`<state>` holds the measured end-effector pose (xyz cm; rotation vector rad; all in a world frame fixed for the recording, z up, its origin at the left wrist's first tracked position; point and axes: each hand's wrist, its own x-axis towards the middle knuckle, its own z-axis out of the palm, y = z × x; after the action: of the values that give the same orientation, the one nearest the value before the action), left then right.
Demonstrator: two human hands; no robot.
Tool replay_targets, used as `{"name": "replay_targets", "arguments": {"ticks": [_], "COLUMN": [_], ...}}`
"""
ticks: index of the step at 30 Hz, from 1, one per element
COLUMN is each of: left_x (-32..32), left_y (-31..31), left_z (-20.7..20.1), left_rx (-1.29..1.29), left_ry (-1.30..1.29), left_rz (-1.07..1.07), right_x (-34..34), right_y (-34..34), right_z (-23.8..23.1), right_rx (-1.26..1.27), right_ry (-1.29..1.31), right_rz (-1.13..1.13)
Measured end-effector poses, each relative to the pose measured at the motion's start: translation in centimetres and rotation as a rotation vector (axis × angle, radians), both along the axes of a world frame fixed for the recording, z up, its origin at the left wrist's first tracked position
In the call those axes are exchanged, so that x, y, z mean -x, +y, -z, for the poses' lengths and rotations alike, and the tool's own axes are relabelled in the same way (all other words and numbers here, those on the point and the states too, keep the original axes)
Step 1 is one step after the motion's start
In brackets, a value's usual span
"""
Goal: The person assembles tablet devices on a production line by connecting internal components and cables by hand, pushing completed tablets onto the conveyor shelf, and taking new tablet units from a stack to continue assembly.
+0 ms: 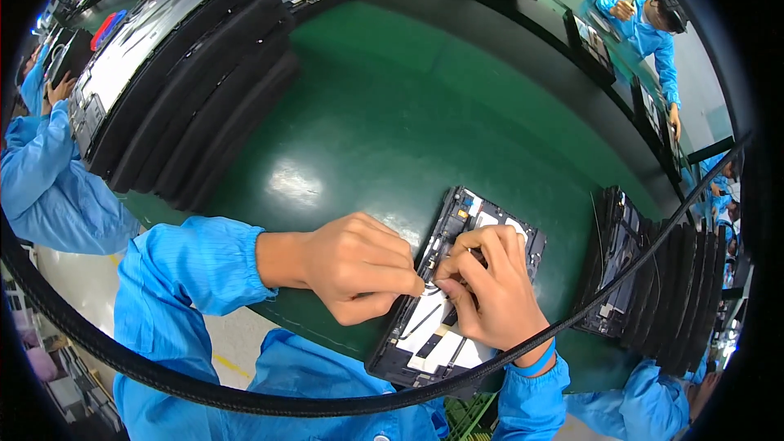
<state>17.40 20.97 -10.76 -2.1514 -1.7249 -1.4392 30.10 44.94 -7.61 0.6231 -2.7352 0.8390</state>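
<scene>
An opened tablet-like device (431, 328) with a black frame, white panels and small circuit parts lies tilted on the green table. My left hand (359, 268) is closed over its left edge, thumb and index finger pressed together. From the right, my right hand (496, 286) reaches over the middle of the device, its thumb and index finger pinched close to the left fingertips. A short dark strand, perhaps a thin cable, shows by the fingertips. Whatever the two pinches hold is too small and covered to make out.
On the left rises a stack of black trays (204, 86) with an opened device on top. A similar black stack (625, 278) stands at right. Beyond the green table (392, 90) runs a shelf with more devices. A black cable (604, 298) crosses the view. Co-workers (641, 28) sit around.
</scene>
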Motion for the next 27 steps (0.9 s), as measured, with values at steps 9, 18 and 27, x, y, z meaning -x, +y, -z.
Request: {"name": "replay_targets", "arguments": {"ticks": [9,18,27], "left_x": [0.1,-1.3,-1.0], "left_y": [0.1,-0.4,0.3], "left_z": [-0.1,0.3,0.3], "left_rx": [-0.049,-0.2,-0.207], "left_ry": [0.017,0.383,0.493], "left_rz": [0.028,0.223,0.302], "right_x": [-0.3,-1.5,-0.9], "right_y": [-0.6,0.6,0.5], "right_z": [0.4,-0.1,1.8], "right_rx": [-0.071,-0.091,-0.065], "right_ry": [0.021,0.096,0.235], "right_rz": [0.05,0.066,0.064]}}
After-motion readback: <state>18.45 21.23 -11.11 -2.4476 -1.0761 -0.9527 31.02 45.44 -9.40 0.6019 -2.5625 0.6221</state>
